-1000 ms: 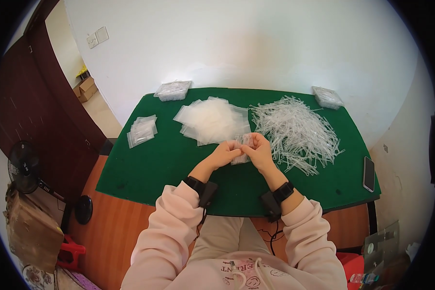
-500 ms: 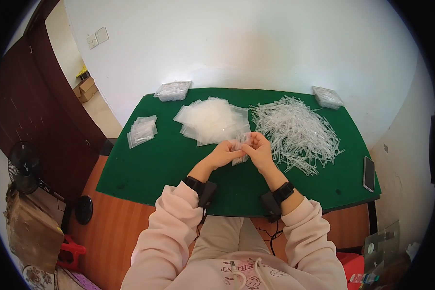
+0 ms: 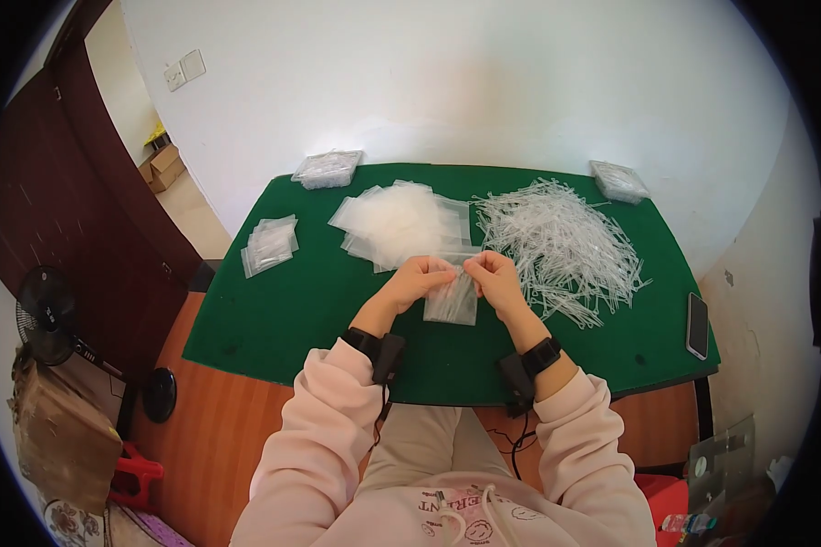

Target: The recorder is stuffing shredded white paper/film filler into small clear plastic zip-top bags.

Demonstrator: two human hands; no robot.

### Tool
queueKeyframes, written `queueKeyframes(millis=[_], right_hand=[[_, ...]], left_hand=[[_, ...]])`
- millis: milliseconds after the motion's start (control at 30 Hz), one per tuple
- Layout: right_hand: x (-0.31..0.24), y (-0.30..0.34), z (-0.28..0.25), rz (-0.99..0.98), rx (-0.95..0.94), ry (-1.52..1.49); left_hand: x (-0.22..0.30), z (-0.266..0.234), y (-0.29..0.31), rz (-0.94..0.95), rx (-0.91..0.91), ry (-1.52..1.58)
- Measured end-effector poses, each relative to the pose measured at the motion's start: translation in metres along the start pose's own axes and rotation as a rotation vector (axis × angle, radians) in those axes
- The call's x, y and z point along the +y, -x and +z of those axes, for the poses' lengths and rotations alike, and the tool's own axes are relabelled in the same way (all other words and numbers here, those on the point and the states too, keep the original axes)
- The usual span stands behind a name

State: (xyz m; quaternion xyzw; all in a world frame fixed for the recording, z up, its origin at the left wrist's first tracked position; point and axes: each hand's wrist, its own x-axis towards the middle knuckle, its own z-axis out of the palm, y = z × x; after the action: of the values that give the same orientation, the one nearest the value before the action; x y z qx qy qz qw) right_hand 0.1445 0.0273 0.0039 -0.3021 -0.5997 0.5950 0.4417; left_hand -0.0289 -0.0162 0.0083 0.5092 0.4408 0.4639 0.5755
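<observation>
A small clear zip bag [image 3: 451, 305] with thin clear pieces inside hangs between my hands, over the near middle of the table. My left hand [image 3: 417, 281] pinches its upper left part. On the upper right, my right hand [image 3: 495, 277] grips the same bag with fingers closed. Just beyond lies a heap of empty clear zip bags [image 3: 401, 219]. To the right of my right hand spreads a large pile of thin clear plastic sticks with looped ends [image 3: 566, 246]. Filled bags [image 3: 271, 244] lie in a small overlapping stack at the left.
The green-covered table [image 3: 310, 328] carries a clear box of pieces [image 3: 328, 170] at the back left and another clear box [image 3: 618, 181] at the back right. A phone [image 3: 697, 325] lies at the right edge. A black fan [image 3: 50, 314] stands left of the table.
My hands have moved slightly apart along the bag's top. The bag now hangs flatter and more of it shows below my fingers.
</observation>
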Motion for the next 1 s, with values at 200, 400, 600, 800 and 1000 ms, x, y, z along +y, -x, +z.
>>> queueKeyframes(millis=[200, 400, 600, 800, 1000], right_hand=[[0.002, -0.001, 0.000, 0.020, -0.001, 0.001], [0.008, -0.005, -0.003, -0.014, -0.001, -0.016], [0.013, -0.001, -0.002, -0.171, -0.003, 0.350], [0.002, 0.008, 0.009, -0.282, -0.026, 0.583], [0.004, 0.005, 0.005, -0.286, 0.010, 0.554]], left_hand=[[-0.005, -0.007, -0.005, -0.040, 0.084, 0.052], [-0.009, -0.007, -0.006, -0.102, 0.037, -0.014], [-0.004, 0.002, -0.004, 0.115, 0.142, -0.286], [-0.013, -0.005, -0.006, 0.300, 0.104, -0.465], [-0.007, 0.004, -0.002, 0.398, 0.140, -0.601]])
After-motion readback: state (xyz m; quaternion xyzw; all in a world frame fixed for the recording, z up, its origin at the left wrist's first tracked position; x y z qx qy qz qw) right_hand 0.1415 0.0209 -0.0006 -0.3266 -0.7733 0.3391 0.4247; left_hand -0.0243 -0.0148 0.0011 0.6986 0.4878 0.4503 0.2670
